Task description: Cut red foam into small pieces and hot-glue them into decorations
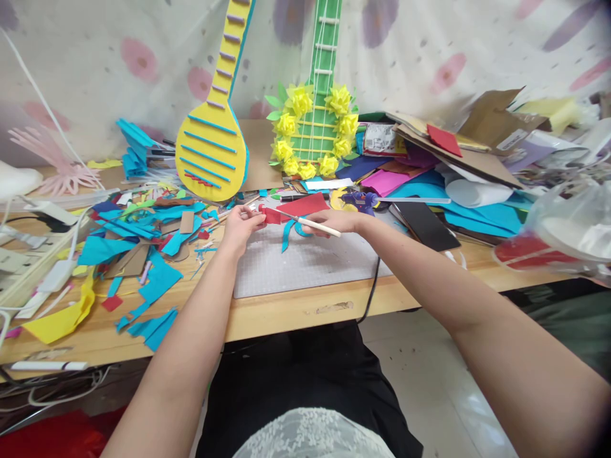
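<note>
My left hand [240, 228] is closed at the left of the grey cutting mat [267, 280], its thumb and fingers pinching a small piece of red paper [272, 216]. My right hand [330, 221] is closed around a slim white-handled tool [323, 228] whose thin, darker front part points toward the red piece. I cannot make out what kind of tool it is. Just behind the hands lies a larger red sheet [305, 205]. Curled blue strips [286, 235] rest on the mat below the tool, near my right fingers.
Behind the mat stand a yellow paper lute [210, 149] and a green paper instrument [321, 121] with yellow flowers. Colored scraps [157, 273] cover the left side. A purple-and-yellow glue gun [356, 200], a black flat object [424, 224] and piled sheets [477, 210] lie right. A cable [372, 292] hangs over the edge.
</note>
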{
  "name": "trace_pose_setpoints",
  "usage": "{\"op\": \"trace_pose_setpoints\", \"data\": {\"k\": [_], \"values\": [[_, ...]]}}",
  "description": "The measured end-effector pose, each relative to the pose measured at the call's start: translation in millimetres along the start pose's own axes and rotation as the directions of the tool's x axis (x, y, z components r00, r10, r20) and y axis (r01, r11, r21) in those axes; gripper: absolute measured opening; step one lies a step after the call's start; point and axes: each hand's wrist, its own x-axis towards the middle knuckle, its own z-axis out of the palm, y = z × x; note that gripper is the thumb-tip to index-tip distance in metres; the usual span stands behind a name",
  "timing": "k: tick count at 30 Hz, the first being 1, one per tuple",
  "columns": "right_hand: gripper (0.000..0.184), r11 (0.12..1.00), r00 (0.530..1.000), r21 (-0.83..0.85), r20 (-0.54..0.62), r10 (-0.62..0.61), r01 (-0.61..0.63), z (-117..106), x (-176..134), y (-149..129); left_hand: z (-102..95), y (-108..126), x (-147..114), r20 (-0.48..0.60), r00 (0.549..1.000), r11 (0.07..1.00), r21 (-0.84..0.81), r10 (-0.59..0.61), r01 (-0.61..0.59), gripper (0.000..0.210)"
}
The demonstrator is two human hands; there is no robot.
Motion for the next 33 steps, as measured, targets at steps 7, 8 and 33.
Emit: {"op": "trace_pose_setpoints", "data": {"k": [7,8,33], "values": [[0.047,1.0,1.0,-0.007,-0.022,-0.009,0.009,-1,3,5,-0.3,1,-1,0.009,1.0,1.0,0.029,0.008,-0.008,0.041],[0.047,1.0,0.999,-0.016,-0.03,-0.012,0.011,-2,3,6,-0.4,1,-1,0.007,1.0,1.0,0.028,0.009,-0.009,0.041],[0.047,0.998,1.0,-0.069,0.018,-0.001,0.002,-7,2,3,-0.1,0,-3,0.077,0.996,0.992,0.116,0.036,-0.044,0.04]]}}
